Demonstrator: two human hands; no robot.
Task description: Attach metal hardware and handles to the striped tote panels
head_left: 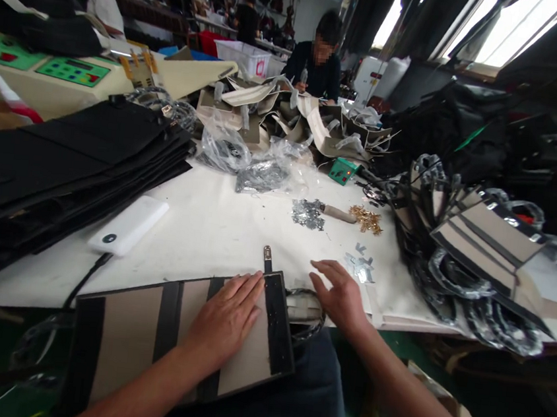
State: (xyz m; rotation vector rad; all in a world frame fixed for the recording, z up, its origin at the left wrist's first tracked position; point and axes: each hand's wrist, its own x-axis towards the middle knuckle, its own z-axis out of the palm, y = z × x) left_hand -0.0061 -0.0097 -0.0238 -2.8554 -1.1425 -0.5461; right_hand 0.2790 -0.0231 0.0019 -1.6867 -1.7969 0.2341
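Beneath the left hand's flat, nearly closed, non-gripping fingers [251, 290], the striped panel [134, 326].

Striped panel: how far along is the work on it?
Looks done: dark strips cross the panel, and a metal-tipped tab juts past its edge. In hand: the left hand lies flat on it; the open right hand is beside the wrapped loop. Possibly left: fitting loose silver pieces or gold pieces, though I cannot tell whether this panel needs them.
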